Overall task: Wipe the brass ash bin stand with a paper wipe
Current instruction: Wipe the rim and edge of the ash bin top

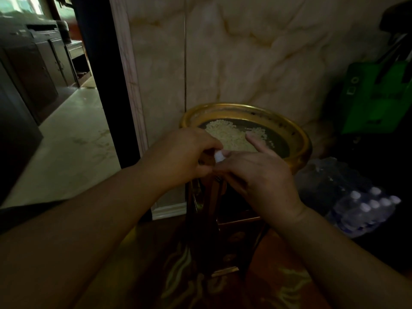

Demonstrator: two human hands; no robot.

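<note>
The brass ash bin stand (298, 139) stands against the marble wall, its round gold rim around a dark tray holding pale gravel. Its square body below is dark with gold trim. My left hand (178, 157) and my right hand (256, 172) meet over the near rim. A small white paper wipe (219, 156) shows between their fingertips; both hands pinch it. My right index finger points out over the gravel. Most of the wipe is hidden by the fingers.
A shrink-wrapped pack of water bottles (367, 210) lies on the floor to the right. A green bag (376, 97) hangs above it. A dark door frame (100, 85) stands left, with a pale floor and cabinets beyond. Patterned carpet lies below.
</note>
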